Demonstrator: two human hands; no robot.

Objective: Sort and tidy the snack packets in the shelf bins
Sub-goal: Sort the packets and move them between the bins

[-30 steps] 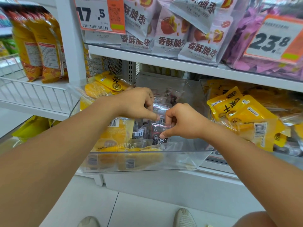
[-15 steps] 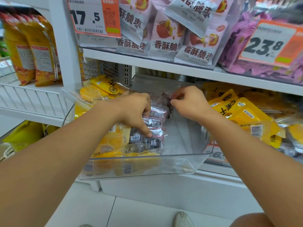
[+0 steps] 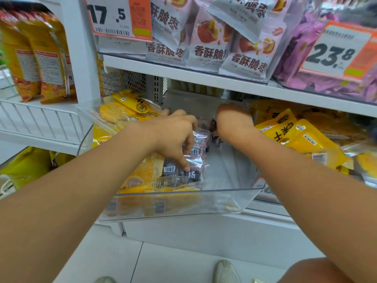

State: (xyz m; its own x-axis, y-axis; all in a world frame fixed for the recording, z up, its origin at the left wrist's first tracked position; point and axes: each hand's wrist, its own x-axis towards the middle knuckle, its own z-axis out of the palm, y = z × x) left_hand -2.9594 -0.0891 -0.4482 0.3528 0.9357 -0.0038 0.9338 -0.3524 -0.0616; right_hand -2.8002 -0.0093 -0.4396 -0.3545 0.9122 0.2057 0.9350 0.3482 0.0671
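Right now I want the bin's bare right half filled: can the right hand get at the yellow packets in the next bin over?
Probably yes. The right hand is deep in the clear bin, with the yellow packets lying just beside it, uncovered; only the bin's low side wall stands between.

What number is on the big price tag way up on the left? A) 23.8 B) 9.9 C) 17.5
C: the left price tag reads 17.5, while the right price tag reads 23.8.
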